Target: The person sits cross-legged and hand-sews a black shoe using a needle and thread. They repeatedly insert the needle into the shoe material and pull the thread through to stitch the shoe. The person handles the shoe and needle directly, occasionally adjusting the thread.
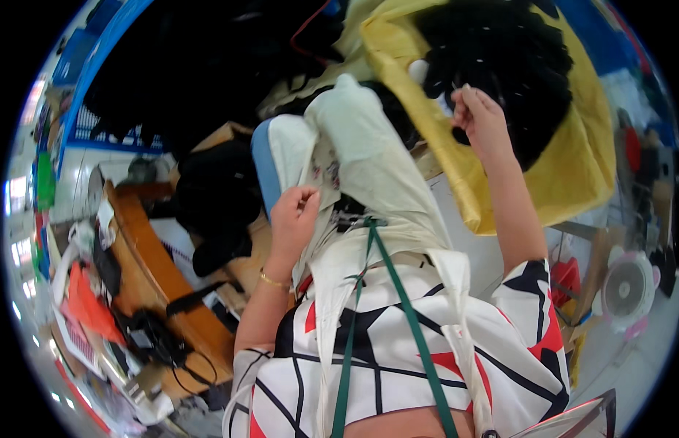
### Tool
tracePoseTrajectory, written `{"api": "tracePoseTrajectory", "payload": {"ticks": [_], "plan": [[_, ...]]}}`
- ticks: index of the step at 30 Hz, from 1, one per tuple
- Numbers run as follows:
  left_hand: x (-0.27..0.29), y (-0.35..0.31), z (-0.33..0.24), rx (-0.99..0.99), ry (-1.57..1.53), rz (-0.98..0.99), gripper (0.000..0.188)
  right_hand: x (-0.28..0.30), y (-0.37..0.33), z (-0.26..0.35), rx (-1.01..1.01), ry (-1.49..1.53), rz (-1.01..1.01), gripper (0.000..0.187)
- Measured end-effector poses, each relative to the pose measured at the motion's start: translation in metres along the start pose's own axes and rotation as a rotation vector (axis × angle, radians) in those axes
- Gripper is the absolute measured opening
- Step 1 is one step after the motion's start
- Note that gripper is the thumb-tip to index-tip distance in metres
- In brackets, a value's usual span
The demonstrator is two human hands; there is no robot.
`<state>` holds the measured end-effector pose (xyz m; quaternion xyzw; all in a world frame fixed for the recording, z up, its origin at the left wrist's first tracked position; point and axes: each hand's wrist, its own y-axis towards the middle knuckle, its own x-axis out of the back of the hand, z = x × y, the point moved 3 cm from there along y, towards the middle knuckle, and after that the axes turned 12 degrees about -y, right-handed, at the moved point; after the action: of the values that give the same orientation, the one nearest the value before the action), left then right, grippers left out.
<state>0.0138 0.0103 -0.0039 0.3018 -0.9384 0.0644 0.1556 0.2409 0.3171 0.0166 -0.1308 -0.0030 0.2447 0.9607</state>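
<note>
My right hand reaches out over a large yellow sack, its thumb and fingers pinched together. Inside the sack is a heap of black fabric pieces, just beyond my fingertips. My left hand is held above my lap at the edge of a white apron, with the fingers curled in against the thumb. Whatever either hand holds, if anything, is too small or hidden to make out.
A dark mass of black material fills the upper left beside a blue plastic crate. To my left is a wooden table with an orange cloth beyond it. A white fan stands at the right.
</note>
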Motion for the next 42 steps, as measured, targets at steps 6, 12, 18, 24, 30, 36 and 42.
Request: {"api": "tracePoseTrajectory", "payload": {"ticks": [6, 12, 18, 24, 30, 36, 42], "plan": [[0.008, 0.003, 0.020, 0.065, 0.049, 0.062, 0.013, -0.054, -0.047, -0.059, -0.137, -0.229, 0.211, 0.022], [-0.030, 0.011, 0.036, -0.061, 0.267, 0.328, 0.015, -0.086, -0.069, -0.077, -0.084, -0.381, 0.363, 0.014], [-0.044, 0.017, 0.046, 0.000, 0.442, 0.518, 0.017, -0.104, -0.082, -0.082, 0.108, -0.604, 0.435, 0.014], [-0.012, 0.032, 0.038, 0.188, -0.067, 0.148, 0.011, -0.109, -0.086, -0.073, 0.160, -0.716, 0.442, 0.013], [0.011, 0.023, 0.026, 0.246, -0.339, 0.119, 0.012, -0.130, -0.088, -0.069, 0.124, -0.642, 0.447, 0.017], [0.012, 0.000, 0.015, 0.300, -0.591, 0.162, 0.013, -0.162, -0.092, -0.070, 0.041, -0.410, 0.635, 0.019], [0.014, -0.015, 0.008, 0.609, -0.956, 0.150, 0.022, -0.169, -0.106, -0.068, 0.057, -0.250, 0.508, 0.012]]}}
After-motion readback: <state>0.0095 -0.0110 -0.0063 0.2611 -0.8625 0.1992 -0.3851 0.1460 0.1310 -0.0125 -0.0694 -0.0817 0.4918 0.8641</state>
